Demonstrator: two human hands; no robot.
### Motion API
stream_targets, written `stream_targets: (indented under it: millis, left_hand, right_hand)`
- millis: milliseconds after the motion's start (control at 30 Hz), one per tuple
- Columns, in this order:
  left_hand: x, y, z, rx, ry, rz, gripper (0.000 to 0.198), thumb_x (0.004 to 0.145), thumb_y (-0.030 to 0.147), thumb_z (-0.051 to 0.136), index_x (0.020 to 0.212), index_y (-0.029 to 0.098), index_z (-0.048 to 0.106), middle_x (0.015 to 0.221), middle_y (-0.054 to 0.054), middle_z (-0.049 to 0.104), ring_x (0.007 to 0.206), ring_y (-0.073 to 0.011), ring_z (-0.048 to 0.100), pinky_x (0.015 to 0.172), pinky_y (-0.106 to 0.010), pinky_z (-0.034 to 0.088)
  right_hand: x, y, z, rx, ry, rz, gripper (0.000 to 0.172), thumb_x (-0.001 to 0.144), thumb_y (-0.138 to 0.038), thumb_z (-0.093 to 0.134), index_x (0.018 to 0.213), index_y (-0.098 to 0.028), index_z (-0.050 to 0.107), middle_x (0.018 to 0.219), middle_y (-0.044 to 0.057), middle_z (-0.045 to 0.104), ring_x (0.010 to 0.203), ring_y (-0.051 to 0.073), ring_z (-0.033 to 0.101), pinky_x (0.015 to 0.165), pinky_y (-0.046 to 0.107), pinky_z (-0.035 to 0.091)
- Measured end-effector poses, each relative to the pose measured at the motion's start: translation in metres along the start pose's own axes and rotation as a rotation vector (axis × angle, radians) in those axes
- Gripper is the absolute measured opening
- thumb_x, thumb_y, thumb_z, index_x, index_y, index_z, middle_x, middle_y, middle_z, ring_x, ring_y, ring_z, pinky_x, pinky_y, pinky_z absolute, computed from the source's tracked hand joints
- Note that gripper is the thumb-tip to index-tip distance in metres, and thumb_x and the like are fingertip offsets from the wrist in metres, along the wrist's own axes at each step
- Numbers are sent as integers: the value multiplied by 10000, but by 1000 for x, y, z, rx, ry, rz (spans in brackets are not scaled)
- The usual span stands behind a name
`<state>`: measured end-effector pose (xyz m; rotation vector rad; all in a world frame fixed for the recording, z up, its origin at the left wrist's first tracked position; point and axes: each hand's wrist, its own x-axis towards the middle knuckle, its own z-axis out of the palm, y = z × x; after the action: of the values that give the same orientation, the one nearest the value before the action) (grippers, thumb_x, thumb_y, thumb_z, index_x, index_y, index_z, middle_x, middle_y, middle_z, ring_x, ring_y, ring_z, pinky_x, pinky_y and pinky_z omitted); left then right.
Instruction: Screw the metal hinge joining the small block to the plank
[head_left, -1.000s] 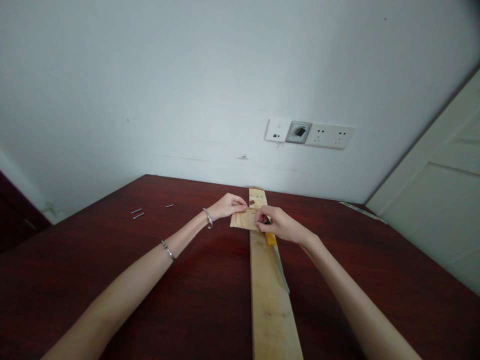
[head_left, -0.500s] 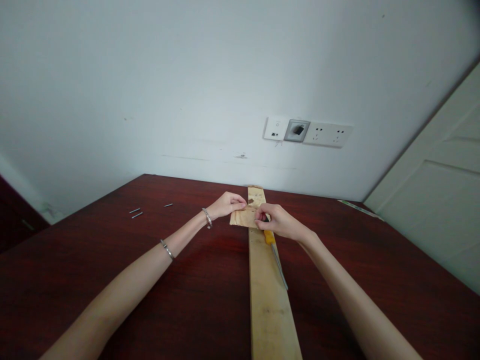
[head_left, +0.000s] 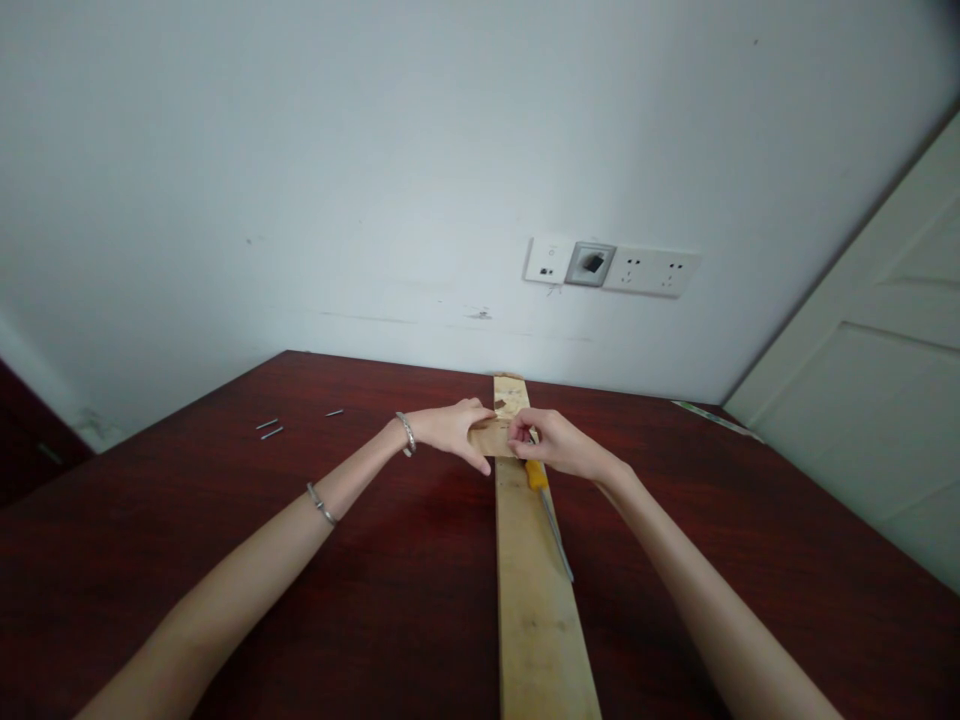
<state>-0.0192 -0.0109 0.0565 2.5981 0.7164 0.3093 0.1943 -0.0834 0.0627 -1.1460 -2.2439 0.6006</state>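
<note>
A long pale wooden plank (head_left: pixel 536 600) lies lengthwise on the dark red table, with a short wooden board (head_left: pixel 491 438) set crosswise over it near its far end. My left hand (head_left: pixel 454 432) spans the left end of the short board, thumb at the near edge and fingers at the far edge. Over the right part of that board, my right hand (head_left: pixel 551 440) is closed in a pinch; what sits between the fingertips is too small to make out. A screwdriver (head_left: pixel 537 475) with a yellow handle rests on the plank just below my right hand, its shaft pointing toward me.
Several loose nails (head_left: pixel 270 432) lie on the left of the table (head_left: pixel 360 600). Behind stands a white wall with socket plates (head_left: pixel 652 271). A thin flat strip (head_left: pixel 716 418) lies by the right edge, beside a white panelled door (head_left: pixel 862 400).
My left hand has spread, its thumb dropping to the near edge of the short board, where before the fingers were together at the far edge. My right hand keeps its pinch in place.
</note>
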Motion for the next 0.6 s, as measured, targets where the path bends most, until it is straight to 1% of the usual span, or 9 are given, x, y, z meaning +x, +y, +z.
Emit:
stream_targets:
  millis: [100, 200, 300, 400, 500, 600]
  left_hand:
    - [-1, 11, -2, 179, -92, -8, 767, 615, 511, 764, 1245, 126, 554, 1081, -107, 544, 1031, -271, 486, 880, -316, 403]
    - [-3, 16, -8, 211, -194, 11, 797, 645, 510, 737, 1292, 100, 518, 1088, -112, 531, 1022, -262, 476, 889, -319, 399]
    - [-6, 16, -16, 139, -282, 64, 782, 633, 496, 748, 1296, 137, 543, 1047, -82, 544, 975, -244, 498, 859, -306, 412]
    - [-8, 15, -20, 24, -356, 128, 719, 622, 459, 770, 1256, 169, 597, 955, -45, 578, 904, -218, 526, 803, -281, 424]
    - [-7, 15, -20, -99, -417, 180, 644, 621, 448, 788, 1186, 172, 650, 895, -26, 622, 835, -199, 548, 742, -259, 423]
    - [-5, 14, -19, -167, -450, 207, 609, 615, 455, 801, 1142, 176, 674, 888, -16, 647, 808, -188, 561, 717, -250, 419]
  right_hand:
    - [-1, -6, -1, 16, -47, 9, 19, 743, -147, 571, 739, -159, 585, 698, -10, 567, 648, 112, 490, 625, 231, 403]
    - [-2, -12, -3, 59, -111, 17, 25, 748, -171, 586, 750, -158, 606, 688, -15, 567, 651, 111, 496, 629, 230, 402]
    - [-3, -17, -2, 111, -188, 10, 64, 748, -223, 622, 745, -159, 626, 677, -15, 574, 653, 115, 509, 629, 235, 406]
    - [-3, -22, -1, 142, -261, 7, 66, 726, -216, 640, 752, -157, 650, 678, -15, 587, 646, 112, 517, 627, 237, 413]
    - [-4, -25, -1, 186, -295, 30, 80, 712, -194, 639, 777, -155, 664, 697, -15, 600, 640, 103, 519, 615, 228, 419]
    - [-6, -25, -4, 261, -309, 67, 93, 729, -221, 640, 795, -157, 660, 705, -12, 608, 618, 97, 522, 589, 221, 425]
